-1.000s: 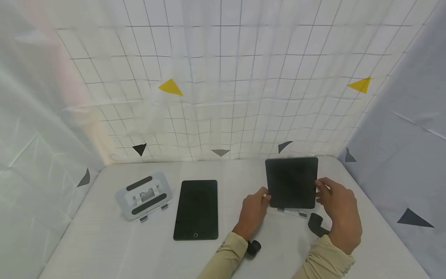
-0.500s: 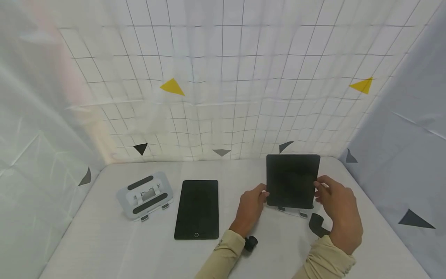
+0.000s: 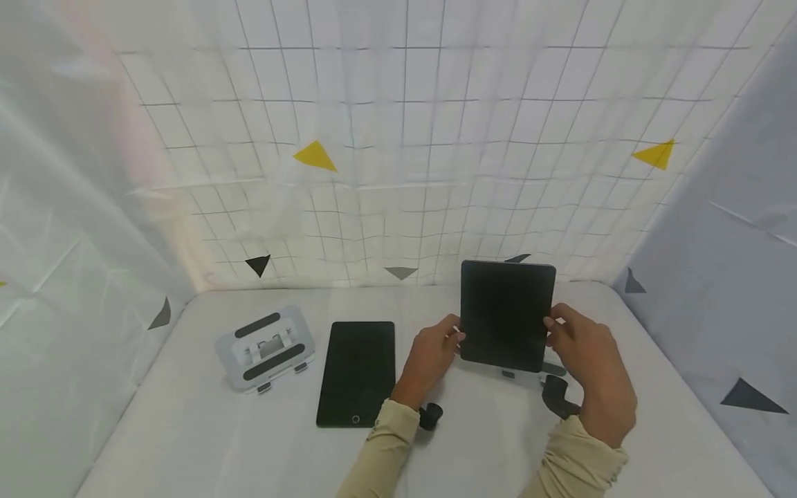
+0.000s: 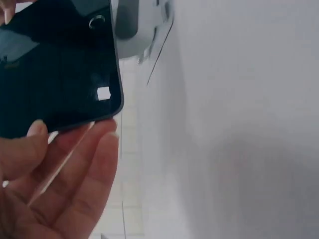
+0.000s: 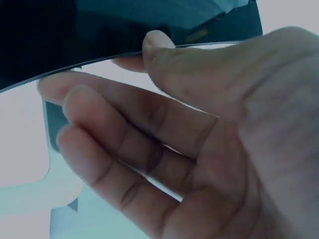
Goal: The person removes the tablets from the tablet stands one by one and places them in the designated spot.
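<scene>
A black tablet (image 3: 507, 315) is held up with its dark screen toward me, near the back right of the table. My left hand (image 3: 431, 356) pinches its left edge, with the thumb (image 4: 37, 130) on the front and the fingers behind. On the opposite edge, my right hand (image 3: 588, 360) grips with thumb and forefinger; its other fingers (image 5: 94, 154) are loosely bent below. Behind and beneath the tablet lies a light grey folded tablet stand (image 3: 528, 378) with a dark rubber strip, mostly hidden by the screen. The left wrist view shows the home button near the tablet's edge by the stand.
A second black tablet (image 3: 358, 373) lies flat, screen up, left of my left hand. Farther left is another grey stand (image 3: 266, 349) with two dark strips. A white sheet with grid lines (image 3: 386, 159) hangs behind the white table (image 3: 473, 449).
Both hands have raised the tablet slightly and moved it left, tilting it a little clockwise. More of the stand's right side now shows. The other tablet and stand stay put.
</scene>
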`<state>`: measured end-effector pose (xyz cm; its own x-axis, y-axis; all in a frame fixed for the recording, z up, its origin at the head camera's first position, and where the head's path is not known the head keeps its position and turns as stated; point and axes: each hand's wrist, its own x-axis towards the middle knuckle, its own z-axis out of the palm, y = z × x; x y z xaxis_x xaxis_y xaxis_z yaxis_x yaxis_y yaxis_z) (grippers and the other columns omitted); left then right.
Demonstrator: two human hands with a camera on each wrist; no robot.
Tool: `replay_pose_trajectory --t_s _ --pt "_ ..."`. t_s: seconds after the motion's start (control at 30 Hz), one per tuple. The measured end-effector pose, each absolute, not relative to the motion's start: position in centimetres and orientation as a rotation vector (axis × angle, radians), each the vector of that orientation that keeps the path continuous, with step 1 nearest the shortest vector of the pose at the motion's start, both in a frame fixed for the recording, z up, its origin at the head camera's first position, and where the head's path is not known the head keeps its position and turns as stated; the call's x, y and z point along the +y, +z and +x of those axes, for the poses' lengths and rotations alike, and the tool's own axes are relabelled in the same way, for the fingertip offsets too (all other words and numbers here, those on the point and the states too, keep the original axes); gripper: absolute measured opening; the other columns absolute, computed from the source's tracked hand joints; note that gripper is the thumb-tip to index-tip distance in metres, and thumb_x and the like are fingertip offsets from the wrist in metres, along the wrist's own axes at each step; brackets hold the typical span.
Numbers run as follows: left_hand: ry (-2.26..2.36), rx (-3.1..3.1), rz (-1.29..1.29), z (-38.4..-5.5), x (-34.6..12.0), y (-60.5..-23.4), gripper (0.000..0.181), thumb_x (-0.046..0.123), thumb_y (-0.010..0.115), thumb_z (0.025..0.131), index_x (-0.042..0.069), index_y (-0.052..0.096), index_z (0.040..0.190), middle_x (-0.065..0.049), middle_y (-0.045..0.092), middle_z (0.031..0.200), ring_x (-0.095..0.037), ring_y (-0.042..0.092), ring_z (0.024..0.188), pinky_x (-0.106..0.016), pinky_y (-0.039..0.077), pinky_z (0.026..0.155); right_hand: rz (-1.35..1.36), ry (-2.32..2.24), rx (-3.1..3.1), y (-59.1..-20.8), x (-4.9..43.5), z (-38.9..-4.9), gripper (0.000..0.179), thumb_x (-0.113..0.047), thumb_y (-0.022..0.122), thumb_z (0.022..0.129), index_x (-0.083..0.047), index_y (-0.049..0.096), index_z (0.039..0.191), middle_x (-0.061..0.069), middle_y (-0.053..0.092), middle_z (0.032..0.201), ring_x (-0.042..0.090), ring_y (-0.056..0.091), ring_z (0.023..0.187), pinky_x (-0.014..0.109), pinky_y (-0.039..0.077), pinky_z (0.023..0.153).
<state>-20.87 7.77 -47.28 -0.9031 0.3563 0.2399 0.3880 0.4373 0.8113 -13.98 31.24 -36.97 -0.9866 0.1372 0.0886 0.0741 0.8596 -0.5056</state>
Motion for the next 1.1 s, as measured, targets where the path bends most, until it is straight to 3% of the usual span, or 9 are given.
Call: replay_pose_trajectory --t_s 0.2,0.47,0.87,1.1 --pt "-1.496 -2.603 -0.767 -21.2 6.3 -46.6 0.007 0.013 0.064 0.105 0.015 0.063 0.112 -0.003 0.073 0.11 -0.007 0.071 0.083 -0.03 0.056 0.08 -0.079 0.809 -2.877 -37.1 30.5 -14.5 0.02 -0.014 0.049 0.111 0.001 0.056 0.122 0.022 0.071 0.098 0.036 0.066 0.085 0.054 0.05 0.071" --pt "-1.413 -2.593 -0.759 -21.6 4.8 -46.0 0.009 0.012 0.064 0.106 0.013 0.064 0.115 -0.004 0.073 0.108 -0.005 0.069 0.08 -0.027 0.054 0.074 -0.021 0.828 -2.794 -37.3 29.2 -15.2 0.016 -0.013 0.05 0.11 -0.002 0.061 0.115 0.012 0.07 0.088 0.028 0.061 0.077 0.046 0.046 0.067" --pt "-1.392 -2.677 -0.743 -22.1 3.6 -45.5 0.015 0.012 0.067 0.104 0.011 0.066 0.12 -0.005 0.073 0.108 -0.005 0.068 0.077 -0.03 0.054 0.074 -0.005 0.855 -2.802 -38.0 28.9 -16.5 0.015 -0.011 0.052 0.109 0.0 0.061 0.115 0.017 0.072 0.091 0.032 0.066 0.081 0.05 0.049 0.071" --pt "-1.483 -2.767 -0.671 -22.3 2.5 -45.9 0.016 0.01 0.067 0.104 0.011 0.064 0.119 -0.008 0.072 0.112 -0.009 0.067 0.079 -0.032 0.055 0.072 -0.02 0.935 -2.898 -38.8 28.1 -17.5 0.019 -0.015 0.053 0.111 0.0 0.061 0.117 0.012 0.07 0.089 0.029 0.065 0.082 0.05 0.05 0.072"
